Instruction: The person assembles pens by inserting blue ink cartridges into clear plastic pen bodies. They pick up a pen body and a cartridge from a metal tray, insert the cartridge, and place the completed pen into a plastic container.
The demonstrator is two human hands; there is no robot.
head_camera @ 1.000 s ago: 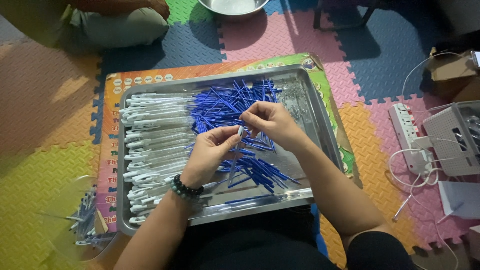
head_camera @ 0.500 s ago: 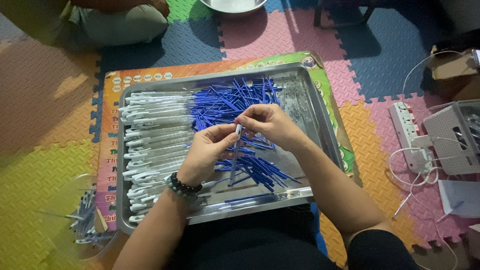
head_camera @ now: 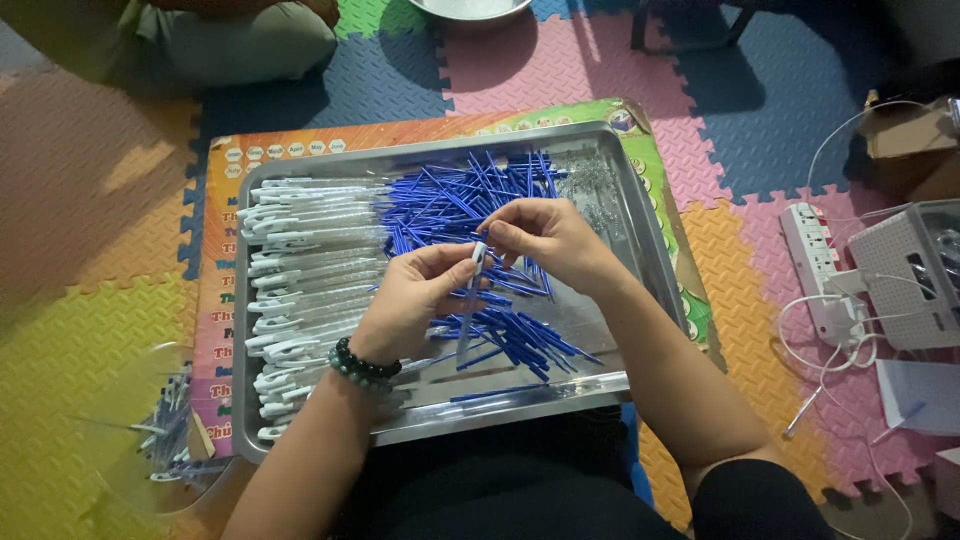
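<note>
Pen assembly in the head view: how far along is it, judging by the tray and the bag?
Done: a few finished-looking pens lie in the clear bag left of the metal tray. In hand: the left hand holds one clear pen barrel upright while the right hand works at its top end. Left: rows of clear barrels with white clips and a big heap of blue refills, so most remains.

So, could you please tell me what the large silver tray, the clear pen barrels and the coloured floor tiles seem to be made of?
The large silver tray looks like polished metal, probably stainless steel: grey and reflective. The clear pen barrels with white clips look like glossy transparent plastic. The coloured interlocking floor tiles look like matte foam: jigsaw edges, embossed tread pattern.
</note>
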